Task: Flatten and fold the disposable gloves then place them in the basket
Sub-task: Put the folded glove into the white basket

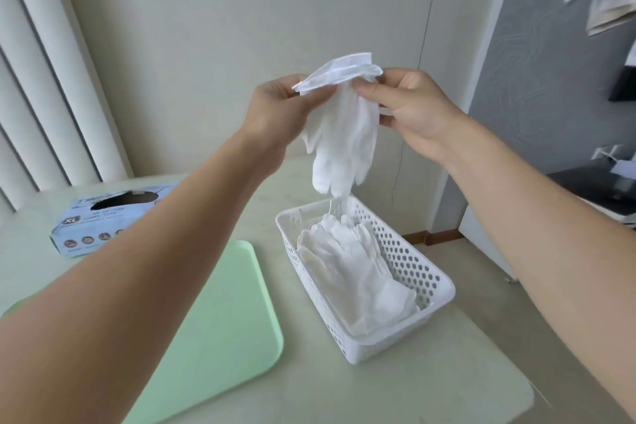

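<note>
- Lying nearest on the bench (430,385): green mat (213,330).
- Both grips pinching glove (340,134) by its cuff, left hand (275,107), right hand (409,107).
- Dangling over white basket (418,263) holding more gloves (358,272).

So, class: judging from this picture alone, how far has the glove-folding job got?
Done: little that shows. The gloves in the basket lie full length, not folded, inside the white basket. In hand: the left hand and right hand pinch the cuff of one glove, which hangs in the air above the basket. Left: flatten and fold it, perhaps on the green mat, then put it in.
</note>
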{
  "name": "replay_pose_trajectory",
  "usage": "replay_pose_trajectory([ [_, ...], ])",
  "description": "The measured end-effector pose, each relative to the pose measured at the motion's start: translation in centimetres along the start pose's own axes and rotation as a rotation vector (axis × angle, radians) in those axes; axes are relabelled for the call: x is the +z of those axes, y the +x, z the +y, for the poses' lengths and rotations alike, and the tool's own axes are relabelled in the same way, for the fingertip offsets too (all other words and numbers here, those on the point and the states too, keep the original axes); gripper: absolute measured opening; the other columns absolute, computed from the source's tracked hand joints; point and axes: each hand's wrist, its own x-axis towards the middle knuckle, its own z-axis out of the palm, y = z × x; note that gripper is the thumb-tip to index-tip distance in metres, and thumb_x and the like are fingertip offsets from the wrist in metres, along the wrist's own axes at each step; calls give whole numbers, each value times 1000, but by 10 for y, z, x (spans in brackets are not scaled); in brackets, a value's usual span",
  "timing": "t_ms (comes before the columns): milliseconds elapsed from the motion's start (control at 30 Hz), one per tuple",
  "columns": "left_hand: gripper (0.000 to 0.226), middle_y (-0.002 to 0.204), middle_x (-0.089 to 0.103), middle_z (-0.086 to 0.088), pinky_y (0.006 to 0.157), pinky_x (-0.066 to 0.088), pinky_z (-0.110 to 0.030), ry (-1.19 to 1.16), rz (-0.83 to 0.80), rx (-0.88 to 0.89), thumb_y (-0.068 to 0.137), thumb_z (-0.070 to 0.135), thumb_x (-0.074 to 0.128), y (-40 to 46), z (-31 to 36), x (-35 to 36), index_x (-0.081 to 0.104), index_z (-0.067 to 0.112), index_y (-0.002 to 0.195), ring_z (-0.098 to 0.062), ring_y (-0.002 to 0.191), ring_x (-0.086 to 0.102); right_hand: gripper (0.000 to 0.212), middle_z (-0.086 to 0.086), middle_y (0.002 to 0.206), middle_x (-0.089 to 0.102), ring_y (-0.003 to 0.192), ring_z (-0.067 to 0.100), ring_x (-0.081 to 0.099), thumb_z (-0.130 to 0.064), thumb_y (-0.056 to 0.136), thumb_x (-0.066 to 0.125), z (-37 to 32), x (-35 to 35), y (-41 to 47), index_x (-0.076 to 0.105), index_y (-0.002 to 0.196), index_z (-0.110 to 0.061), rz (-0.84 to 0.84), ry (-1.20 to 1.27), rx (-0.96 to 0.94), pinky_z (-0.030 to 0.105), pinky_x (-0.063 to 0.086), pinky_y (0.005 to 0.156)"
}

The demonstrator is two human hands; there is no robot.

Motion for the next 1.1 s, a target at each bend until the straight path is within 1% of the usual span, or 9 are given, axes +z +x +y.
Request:
replay_pose_trajectory([
  [167,22,61,60,7,52,38,-21,366,-140,201,91,19,77,-45,-58,0,72,21,70,-4,55,46,24,6,112,76,106,18,71,-12,91,72,66,-14,-47,74,114,-3,-110,-139,38,27,54,95],
  [333,12,77,72,2,74,54,-40,696,-469,112,85,32,78,-111,-137,11,78,19,83,-17,72,65,26,-12,113,75,111,-1,66,-3,82,81,123,-27,-113,79,99,-23,-391,-370,208,13,47,99],
  [467,16,78,72,5,70,54,-39,785,-553,107,86,34,67,-130,-140,26,76,21,86,-15,74,64,36,-21,111,71,105,-15,58,-8,79,76,121,-34,-124,73,89,-42,-464,-731,178,-2,38,81],
  [633,5,82,72,9,72,55,-36,923,-726,72,87,23,70,-131,-118,41,74,25,84,-12,76,63,44,-28,108,63,105,0,62,-24,74,65,106,-34,-121,69,110,-48,-727,-1003,271,25,54,88],
  [733,20,81,74,5,76,57,-40,938,-841,-25,92,35,67,-132,-109,47,76,20,84,-16,79,67,48,-10,123,66,116,21,64,-35,73,65,85,-39,-113,64,117,-53,-929,-1064,348,48,53,98],
  [833,36,82,75,5,81,57,-40,888,-820,-122,97,48,61,-122,-100,41,75,22,78,-16,81,70,27,-10,121,71,119,13,63,-33,87,75,69,-34,-98,73,113,-41,-827,-793,268,37,48,106],
  [900,34,80,74,5,81,56,-39,884,-677,-49,97,47,62,-112,-96,37,74,24,76,-16,80,69,20,-17,109,74,108,1,67,-25,88,78,79,-14,-87,76,106,-31,-704,-688,208,28,53,97],
  [967,28,91,73,4,83,54,-37,1074,-586,-5,90,52,68,-105,-96,34,76,24,90,-17,89,67,35,-19,110,68,105,5,65,-31,75,86,95,10,-81,67,104,-36,-732,-885,199,33,55,92],
  [1100,63,117,63,0,84,48,-33,1429,-649,-111,79,65,72,-103,-113,31,65,20,121,-23,106,63,88,-18,129,42,120,14,50,-47,57,91,120,36,-75,41,129,-43,-864,-1175,335,45,53,95],
])
